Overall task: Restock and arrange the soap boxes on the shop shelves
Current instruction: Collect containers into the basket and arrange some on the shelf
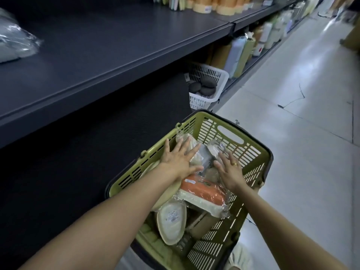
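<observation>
Olive basket on the floor at 6 o'clock, packed with wrapped soap boxes. Grey box in clear film between the two hands, at the basket's far end; beige box just beside it at 10 o'clock, under the left fingertips. Orange box with a white base lying nearer, at 6 o'clock of the grey one, touching the right wrist side. Oval cream box lower still, at 7 o'clock of the orange one, tilted against the basket wall.

Left hand flat and spread wide, fingers straight, resting on the beige and grey wrapping, grasping nothing. Right hand likewise released, fingers straight and fanned, tips touching the film of a clear-wrapped pack at the grey box's 2 o'clock side; gold ring on one finger.

White sticker on the orange box and a printed label on the oval box, both too blurred to read.

Dark shelf at 10 o'clock, a plastic-wrapped bundle at its left end. White basket of dark stones at 12 o'clock of the olive basket, on a lower shelf. Orange containers on the top shelf at 1 o'clock.
</observation>
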